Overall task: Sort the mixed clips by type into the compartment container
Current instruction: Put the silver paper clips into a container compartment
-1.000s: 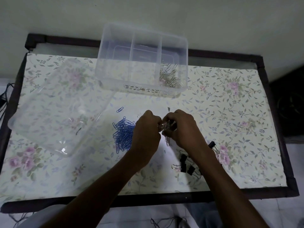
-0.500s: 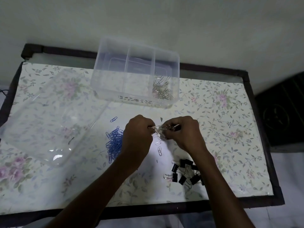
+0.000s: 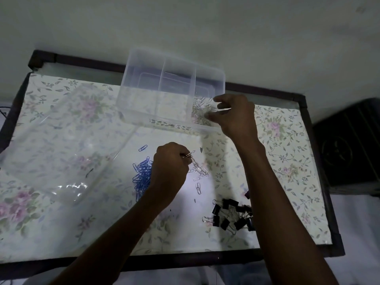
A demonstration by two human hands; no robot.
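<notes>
A clear container [image 3: 144, 85] with three compartments stands at the back of the table. Its right compartment holds a heap of silver paper clips [image 3: 199, 112]; the other two look bare. My right hand [image 3: 236, 116] hovers over that right compartment with its fingers loosely spread, a little blurred. My left hand [image 3: 170, 169] pinches a few silver clips [image 3: 190, 155] just above several loose silver clips [image 3: 200, 171] on the table. A pile of blue paper clips [image 3: 141, 175] lies left of that hand. Black binder clips [image 3: 232, 214] are heaped at the front right, partly behind my right forearm.
The container's clear lid [image 3: 61, 140] lies flat on the left of the floral table cover. One stray blue clip [image 3: 143, 148] sits behind the blue pile. A dark frame [image 3: 312, 153] rims the table, and a black object [image 3: 349, 149] stands beyond its right edge.
My right hand left the cluster at the table's middle and moved back-right over the container's right compartment. My left hand stayed put, still pinching silver clips.
</notes>
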